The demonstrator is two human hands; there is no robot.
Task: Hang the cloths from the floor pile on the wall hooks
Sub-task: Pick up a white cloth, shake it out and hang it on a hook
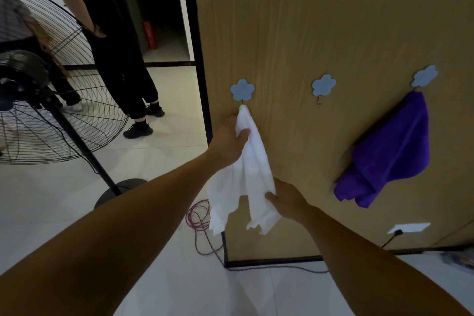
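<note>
Against wood-panel wall [307,33], strung near-vertical below leftmost flower hook [242,90]: white cloth [246,174], top corner right at the prong, caught or not unclear. Gripped just beneath by left hand [228,143], the nearer one; pinched at lower edge by right hand [287,200]. Probably needs only a short lift straight up to seat it.

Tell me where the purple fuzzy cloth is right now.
The purple fuzzy cloth hangs at the right of the head view, from the rightmost blue flower-shaped wall hook, beside the bare middle hook.
</note>
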